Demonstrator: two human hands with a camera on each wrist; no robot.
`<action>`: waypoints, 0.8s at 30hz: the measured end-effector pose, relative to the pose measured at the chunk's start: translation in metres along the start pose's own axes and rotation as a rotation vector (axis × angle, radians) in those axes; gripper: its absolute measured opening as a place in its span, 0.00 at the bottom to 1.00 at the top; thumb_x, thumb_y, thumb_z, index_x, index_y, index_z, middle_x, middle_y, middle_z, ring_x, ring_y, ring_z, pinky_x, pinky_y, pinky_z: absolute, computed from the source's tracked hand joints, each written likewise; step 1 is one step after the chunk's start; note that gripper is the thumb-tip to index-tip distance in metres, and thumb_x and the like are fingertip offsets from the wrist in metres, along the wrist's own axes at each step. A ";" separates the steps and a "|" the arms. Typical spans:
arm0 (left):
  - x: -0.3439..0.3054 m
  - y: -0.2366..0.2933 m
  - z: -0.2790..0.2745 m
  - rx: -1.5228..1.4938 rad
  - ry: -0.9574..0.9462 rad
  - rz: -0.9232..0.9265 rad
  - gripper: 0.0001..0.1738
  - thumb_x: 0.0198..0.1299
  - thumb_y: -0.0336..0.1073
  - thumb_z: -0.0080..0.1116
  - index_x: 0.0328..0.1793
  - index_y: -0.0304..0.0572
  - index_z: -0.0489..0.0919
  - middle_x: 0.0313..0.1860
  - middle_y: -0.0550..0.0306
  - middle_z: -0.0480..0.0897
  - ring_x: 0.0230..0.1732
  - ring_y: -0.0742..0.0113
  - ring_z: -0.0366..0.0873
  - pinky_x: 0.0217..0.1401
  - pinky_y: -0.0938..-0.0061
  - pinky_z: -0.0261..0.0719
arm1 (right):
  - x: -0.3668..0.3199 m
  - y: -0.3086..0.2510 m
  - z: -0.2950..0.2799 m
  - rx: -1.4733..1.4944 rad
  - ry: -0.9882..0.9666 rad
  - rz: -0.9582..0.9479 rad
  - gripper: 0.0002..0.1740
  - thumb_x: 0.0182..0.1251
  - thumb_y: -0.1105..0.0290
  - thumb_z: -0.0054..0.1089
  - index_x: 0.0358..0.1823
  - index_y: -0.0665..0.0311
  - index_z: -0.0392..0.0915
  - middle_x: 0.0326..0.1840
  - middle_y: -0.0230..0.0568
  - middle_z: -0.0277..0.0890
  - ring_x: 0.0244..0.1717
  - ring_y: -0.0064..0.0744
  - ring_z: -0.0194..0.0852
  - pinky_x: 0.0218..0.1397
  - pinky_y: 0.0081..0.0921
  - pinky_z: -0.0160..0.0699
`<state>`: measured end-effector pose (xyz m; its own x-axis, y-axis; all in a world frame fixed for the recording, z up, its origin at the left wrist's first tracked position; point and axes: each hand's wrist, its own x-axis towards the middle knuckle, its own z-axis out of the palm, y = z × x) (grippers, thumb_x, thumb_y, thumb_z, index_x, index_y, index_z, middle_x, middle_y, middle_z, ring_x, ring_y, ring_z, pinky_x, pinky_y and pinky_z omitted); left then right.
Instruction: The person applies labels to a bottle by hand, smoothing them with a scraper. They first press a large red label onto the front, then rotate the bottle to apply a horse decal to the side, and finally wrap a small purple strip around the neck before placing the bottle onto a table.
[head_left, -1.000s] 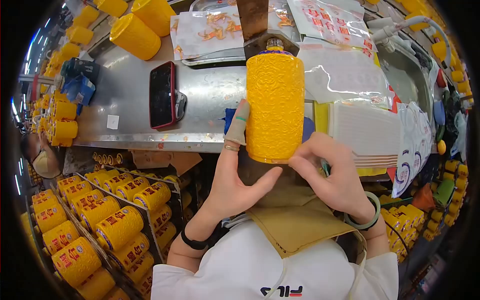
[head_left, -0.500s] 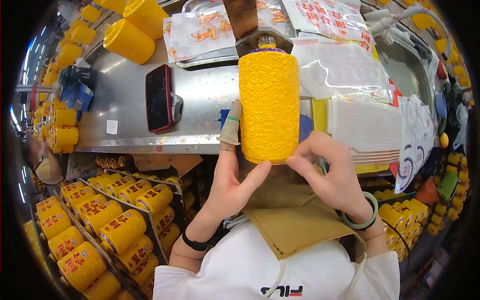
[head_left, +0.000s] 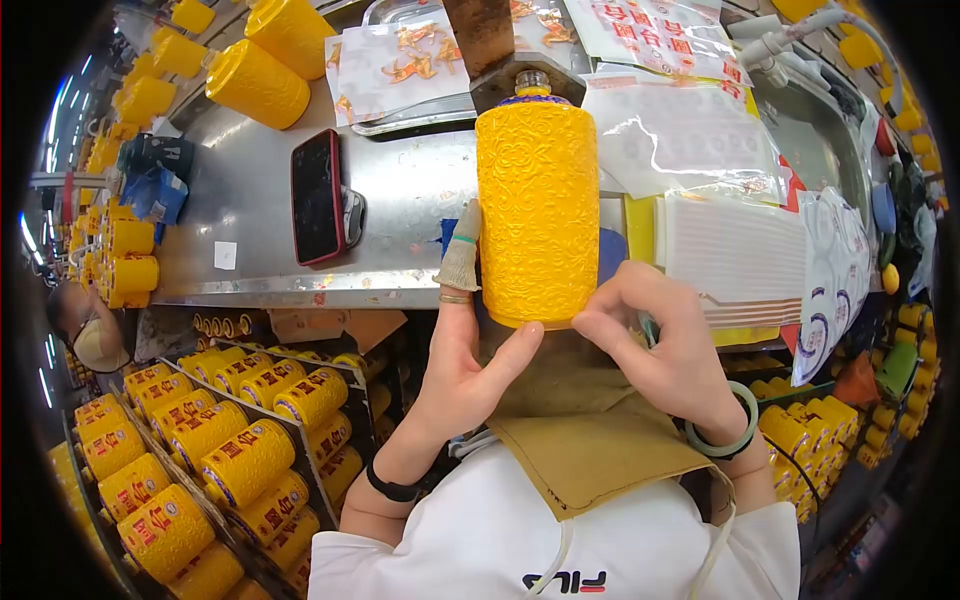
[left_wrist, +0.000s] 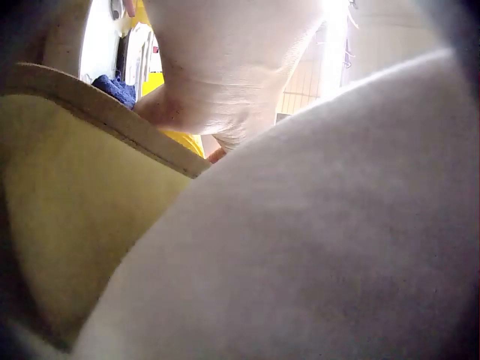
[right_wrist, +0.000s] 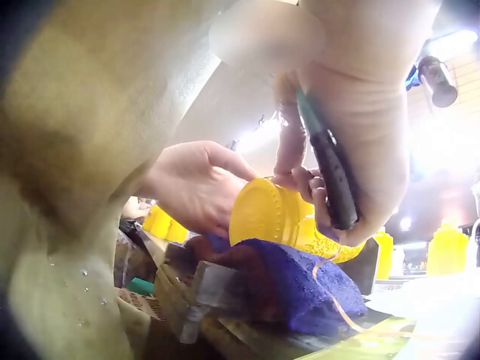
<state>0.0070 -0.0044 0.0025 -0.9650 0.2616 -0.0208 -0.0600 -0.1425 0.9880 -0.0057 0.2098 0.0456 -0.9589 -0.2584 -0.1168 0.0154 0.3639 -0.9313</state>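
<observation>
Plainly, fingers (head_left: 512,358) hold one bottle (head_left: 538,210), a rack (head_left: 302,446) more bottles (head_left: 248,460).

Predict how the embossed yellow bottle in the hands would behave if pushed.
The embossed yellow bottle would probably roll, its rounded body lying on its side. The blue cloth beneath might slow it. Its raised patterning may aid grip.

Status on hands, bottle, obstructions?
Left hand holds the yellow bottle. Right hand at its base, gripping a green-tipped tool. Bottle lying on its side, neck by the dark metal bracket. Nothing visible between hands and bottle.
</observation>
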 end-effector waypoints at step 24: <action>-0.003 -0.011 -0.016 0.898 0.070 0.713 0.18 0.50 0.22 0.77 0.47 0.50 0.93 0.64 0.50 0.84 0.68 0.41 0.81 0.70 0.55 0.84 | -0.001 0.001 0.002 -0.014 0.030 -0.032 0.07 0.67 0.72 0.72 0.35 0.68 0.84 0.30 0.42 0.78 0.31 0.38 0.74 0.37 0.34 0.72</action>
<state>0.0061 -0.0187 -0.0104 -0.7204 0.3368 0.6063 0.6820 0.5027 0.5312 -0.0039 0.2090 0.0441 -0.9670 -0.2430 -0.0766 -0.0190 0.3686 -0.9294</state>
